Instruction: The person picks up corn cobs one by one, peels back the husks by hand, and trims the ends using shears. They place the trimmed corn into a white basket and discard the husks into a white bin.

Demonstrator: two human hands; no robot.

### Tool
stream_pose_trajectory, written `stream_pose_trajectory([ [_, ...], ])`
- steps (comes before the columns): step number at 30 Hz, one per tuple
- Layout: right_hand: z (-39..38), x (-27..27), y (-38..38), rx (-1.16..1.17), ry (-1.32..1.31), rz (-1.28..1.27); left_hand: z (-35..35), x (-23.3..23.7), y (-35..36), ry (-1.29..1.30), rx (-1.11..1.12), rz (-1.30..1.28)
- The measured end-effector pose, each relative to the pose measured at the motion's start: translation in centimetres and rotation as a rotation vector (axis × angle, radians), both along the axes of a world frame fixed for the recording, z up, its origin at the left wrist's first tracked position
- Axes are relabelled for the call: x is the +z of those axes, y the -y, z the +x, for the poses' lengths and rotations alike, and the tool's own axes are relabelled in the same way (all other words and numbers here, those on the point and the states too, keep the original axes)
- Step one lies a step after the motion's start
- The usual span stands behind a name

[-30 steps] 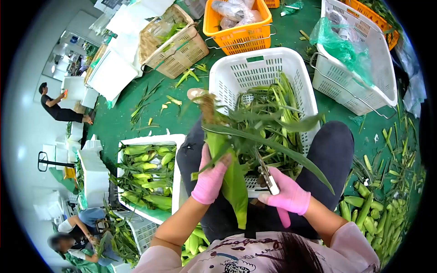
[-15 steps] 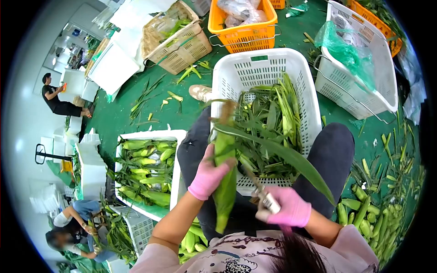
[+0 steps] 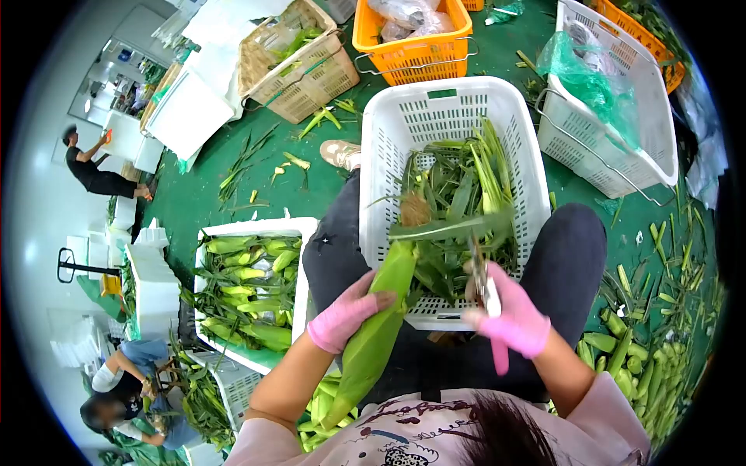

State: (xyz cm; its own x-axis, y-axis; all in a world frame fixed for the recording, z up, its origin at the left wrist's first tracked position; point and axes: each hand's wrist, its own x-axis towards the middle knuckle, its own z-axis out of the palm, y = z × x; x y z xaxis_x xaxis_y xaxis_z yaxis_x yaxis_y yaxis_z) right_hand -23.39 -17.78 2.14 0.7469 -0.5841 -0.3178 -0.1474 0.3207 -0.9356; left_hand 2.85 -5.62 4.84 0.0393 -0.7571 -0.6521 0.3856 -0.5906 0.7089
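My left hand (image 3: 346, 314), in a pink glove, is wrapped round an ear of corn (image 3: 377, 326) in its green husk. The ear slants, with brown silk (image 3: 414, 210) at its upper end and a long leaf (image 3: 454, 227) stretching right from near that end. In my pink-gloved right hand (image 3: 519, 314) is a pair of pruning shears (image 3: 491, 295), blades pointing up toward the leaf. Both hands are over my lap, at the near edge of a white crate (image 3: 373, 132) holding cut leaves (image 3: 458, 186).
A foam box (image 3: 309, 241) of husked-in corn ears stands to my left. More ears (image 3: 645, 380) lie on the floor at right, amid leaf scraps. Beyond are an orange crate (image 3: 420, 70) and another white crate (image 3: 660, 147). Two people (image 3: 97, 171) are at far left.
The ear has come down toward me and tilted more. My right hand has moved up and right with the shears, and the long leaf now lies nearly level.
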Motion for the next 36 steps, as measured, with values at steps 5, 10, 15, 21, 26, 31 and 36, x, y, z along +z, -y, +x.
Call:
stream_pose_trajectory([
  [5, -0.2, -0.6, -3.0, 0.340, -0.115, -0.068, -0.8, -0.7, 0.5, 0.354, -0.064, -0.198],
  [10, 1.4, -1.2, -1.2, 0.305, -0.101, -0.084, -1.2, 0.3, 0.0, 0.417, -0.384, -0.174],
  [15, 1.5, -0.8, -0.4, 0.456, 0.200, 0.142, 1.2, -0.1, -0.6, 0.032, -0.520, -0.148],
  [21, 0.1, -1.0, -0.4, 0.529, 0.082, -0.039, 2.6, -1.6, -0.7, -0.256, -0.622, -0.095],
  [26, 0.5, -0.3, -1.1, 0.417, -0.202, -0.617, 1.7, 1.0, 0.6, 0.290, -0.735, -0.092],
  [31, -0.4, 1.2, -2.6, 0.236, 0.041, 0.122, 2.2, 1.5, 0.9, 0.373, -0.640, -0.172],
  [36, -0.3, 1.6, -3.6, -0.154, 0.112, 0.390, 0.3, 5.2, 1.0, 0.512, -0.679, -0.295],
])
